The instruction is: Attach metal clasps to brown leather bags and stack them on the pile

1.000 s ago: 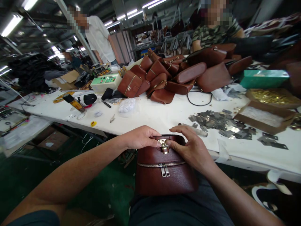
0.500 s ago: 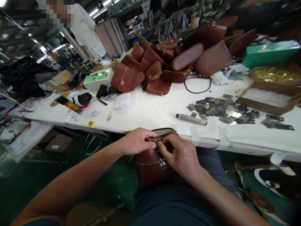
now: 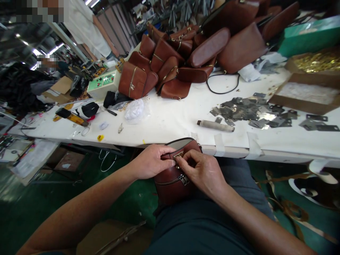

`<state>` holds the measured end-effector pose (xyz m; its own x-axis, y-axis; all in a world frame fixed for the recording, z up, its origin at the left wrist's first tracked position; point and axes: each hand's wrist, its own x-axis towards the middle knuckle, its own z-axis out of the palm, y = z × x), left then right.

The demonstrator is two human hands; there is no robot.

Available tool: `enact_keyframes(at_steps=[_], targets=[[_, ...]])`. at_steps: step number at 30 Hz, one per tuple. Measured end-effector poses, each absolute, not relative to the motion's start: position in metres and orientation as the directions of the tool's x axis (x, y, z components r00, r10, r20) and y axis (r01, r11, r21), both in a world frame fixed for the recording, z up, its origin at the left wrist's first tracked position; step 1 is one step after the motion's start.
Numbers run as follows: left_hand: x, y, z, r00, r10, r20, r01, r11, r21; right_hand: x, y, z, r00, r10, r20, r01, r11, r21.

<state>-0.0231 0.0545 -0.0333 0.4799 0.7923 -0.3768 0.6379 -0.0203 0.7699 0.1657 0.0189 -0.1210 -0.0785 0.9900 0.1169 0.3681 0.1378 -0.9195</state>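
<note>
A brown leather handbag [image 3: 168,194] rests against my lap at the table's front edge, its rim open at the top. My left hand [image 3: 148,162] grips the bag's upper left side, thumb on the front and fingers at the rim. With thumb and forefinger pinched together, my right hand [image 3: 204,171] is at a small gold-coloured metal fitting [image 3: 178,155] near the rim; its fingertips partly hide the fitting. Below both hands, a curved zipper with two metal pulls [image 3: 183,179] crosses the bag's front.
On the white table [image 3: 164,124] lie a grey rod-shaped tool [image 3: 216,126], a pile of metal plates [image 3: 239,109] and several brown handbags [image 3: 202,53]. Open cartons [image 3: 300,102] stand at the right. A plastic bag [image 3: 135,111] and a control box [image 3: 103,83] are leftward. A person in white stands behind.
My view has tipped downward, so the table's things sit higher in the picture. The metal fitting shows a little more between my hands; both keep nearly the same hold.
</note>
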Motion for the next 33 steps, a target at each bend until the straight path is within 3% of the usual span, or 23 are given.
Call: enact_keyframes(at_steps=[5, 8, 12, 18, 27, 33], targets=[[-0.019, 0.051, -0.029, 0.486, 0.812, -0.323, 0.673, -0.111, 0.731, 0.166, 0.019, -0.120, -0.121, 0.991, -0.058, 0.193, -0.033, -0.981], [-0.018, 0.049, -0.031, 0.489, 0.814, -0.313, 0.708, -0.161, 0.688, 0.167, 0.021, -0.121, -0.164, 0.983, -0.079, 0.177, -0.050, -0.983], [-0.019, 0.050, -0.033, 0.493, 0.807, -0.325, 0.704, -0.151, 0.694, 0.171, 0.022, -0.120, -0.265, 0.964, 0.010, 0.344, 0.105, -0.933], [-0.023, 0.051, -0.035, 0.484, 0.804, -0.346, 0.662, -0.078, 0.745, 0.169, 0.019, -0.124, -0.300, 0.938, 0.172, 0.600, 0.326, -0.731], [-0.024, 0.047, -0.039, 0.472, 0.824, -0.314, 0.639, -0.075, 0.765, 0.161, 0.019, -0.133, -0.255, 0.919, 0.301, 0.407, 0.384, -0.829], [-0.025, 0.048, -0.040, 0.484, 0.821, -0.303, 0.625, -0.082, 0.776, 0.159, 0.019, -0.133, -0.223, 0.937, 0.268, 0.356, 0.334, -0.873]])
